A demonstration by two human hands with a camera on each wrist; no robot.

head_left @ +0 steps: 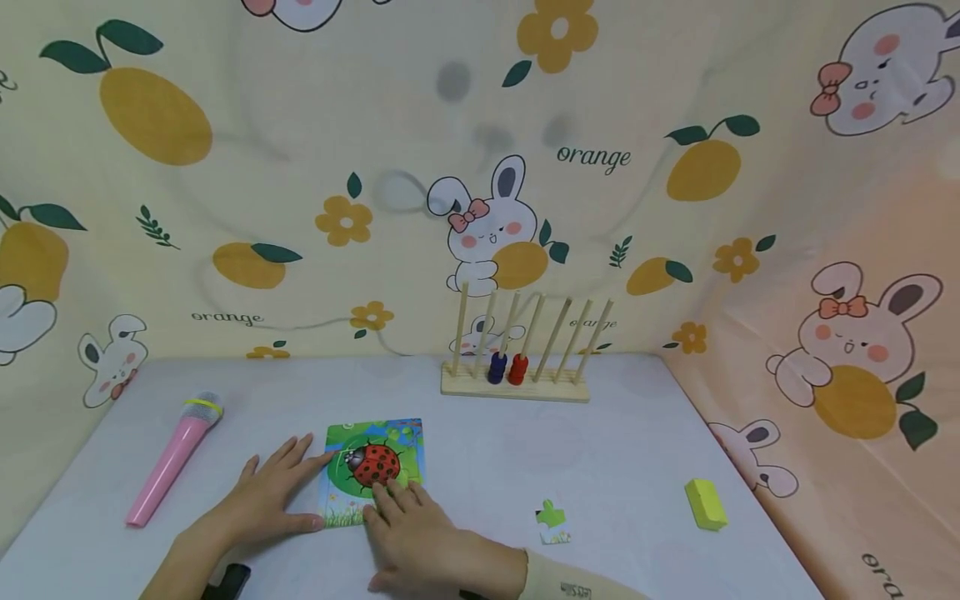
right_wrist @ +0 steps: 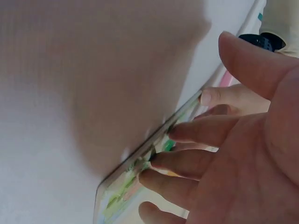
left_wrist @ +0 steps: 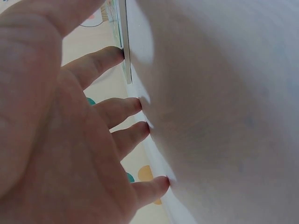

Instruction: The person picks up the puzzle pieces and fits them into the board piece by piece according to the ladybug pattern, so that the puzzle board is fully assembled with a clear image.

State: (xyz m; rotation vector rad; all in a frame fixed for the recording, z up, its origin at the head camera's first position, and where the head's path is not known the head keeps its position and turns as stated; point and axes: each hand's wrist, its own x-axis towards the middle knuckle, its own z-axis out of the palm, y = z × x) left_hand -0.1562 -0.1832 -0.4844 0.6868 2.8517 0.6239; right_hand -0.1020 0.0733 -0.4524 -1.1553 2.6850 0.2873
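Note:
A square ladybug jigsaw puzzle (head_left: 375, 463) in a thin frame lies flat on the white table. My left hand (head_left: 264, 498) is spread at its left side, with thumb and index finger touching the edge. The other left fingertips (left_wrist: 136, 104) rest on the tabletop. From the front, my right hand (head_left: 420, 533) reaches over the puzzle, its extended fingertips (right_wrist: 161, 158) on the lower part of the picture. That hand hides the puzzle's lower right corner. A loose green and white puzzle piece (head_left: 553, 522) lies to the right of my right hand.
At the left lies a pink toy microphone (head_left: 174, 461). A wooden peg rack (head_left: 514, 385) with blue and red beads stands at the back. Near the right edge is a yellow-green block (head_left: 706, 504). Patterned cloth (head_left: 420, 125) hangs behind the table.

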